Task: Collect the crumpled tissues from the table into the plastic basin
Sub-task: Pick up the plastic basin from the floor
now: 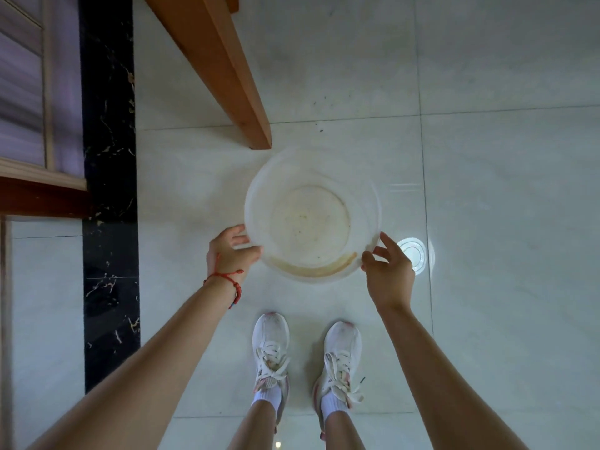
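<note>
The plastic basin is one item: round, translucent white, thin-walled, with a brown residue ring along the near inside wall. It sits low over the tiled floor, just in front of the foot of a wooden table leg; whether it rests on the floor or is already lifted cannot be told.

Handling, as judged: light and empty, so weight is no concern. The wall looks flexible and smooth, so a one-sided pinch may bend the rim or slip. Take it at two opposite rim points, as is being done.

Grip state: the left hand is closed on the basin's near-left rim, thumb over the edge. The right hand is at the near-right rim with fingers spread; only the fingertips appear to touch, so it is not clamped.

Count:
- basin: one
- hands: two
- crumpled tissues: none visible; the tabletop is out of view
- white shoes, behind the basin: two
- small clear round lid or cup, just right of the basin: one
</note>
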Demonstrator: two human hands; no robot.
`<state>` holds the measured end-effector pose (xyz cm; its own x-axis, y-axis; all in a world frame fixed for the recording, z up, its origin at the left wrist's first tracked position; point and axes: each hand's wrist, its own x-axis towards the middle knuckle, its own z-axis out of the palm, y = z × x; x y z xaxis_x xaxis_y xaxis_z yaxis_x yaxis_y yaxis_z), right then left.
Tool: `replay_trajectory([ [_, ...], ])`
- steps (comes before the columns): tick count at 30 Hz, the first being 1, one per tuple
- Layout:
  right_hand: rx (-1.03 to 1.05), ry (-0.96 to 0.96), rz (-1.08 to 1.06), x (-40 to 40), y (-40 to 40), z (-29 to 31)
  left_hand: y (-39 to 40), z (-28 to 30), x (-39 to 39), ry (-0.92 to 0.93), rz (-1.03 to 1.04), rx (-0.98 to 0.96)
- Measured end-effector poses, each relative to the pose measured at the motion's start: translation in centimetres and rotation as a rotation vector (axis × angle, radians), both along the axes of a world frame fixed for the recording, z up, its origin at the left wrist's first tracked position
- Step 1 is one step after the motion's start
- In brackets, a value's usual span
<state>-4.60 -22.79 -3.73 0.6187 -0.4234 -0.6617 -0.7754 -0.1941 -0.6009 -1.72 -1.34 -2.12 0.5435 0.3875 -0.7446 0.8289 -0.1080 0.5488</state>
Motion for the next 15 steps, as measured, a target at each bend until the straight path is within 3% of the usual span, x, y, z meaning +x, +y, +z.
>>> replay_trajectory([
  [8,-0.026,-0.017,0.001,-2.0,-0.9,12.1,0.5,11.0,-2.8,0.001,-0.052,-0.070],
  [15,-0.015,-0.073,-0.042,-3.3,-3.0,23.6,0.6,21.2,-3.9,-0.125,-0.055,-0.157],
])
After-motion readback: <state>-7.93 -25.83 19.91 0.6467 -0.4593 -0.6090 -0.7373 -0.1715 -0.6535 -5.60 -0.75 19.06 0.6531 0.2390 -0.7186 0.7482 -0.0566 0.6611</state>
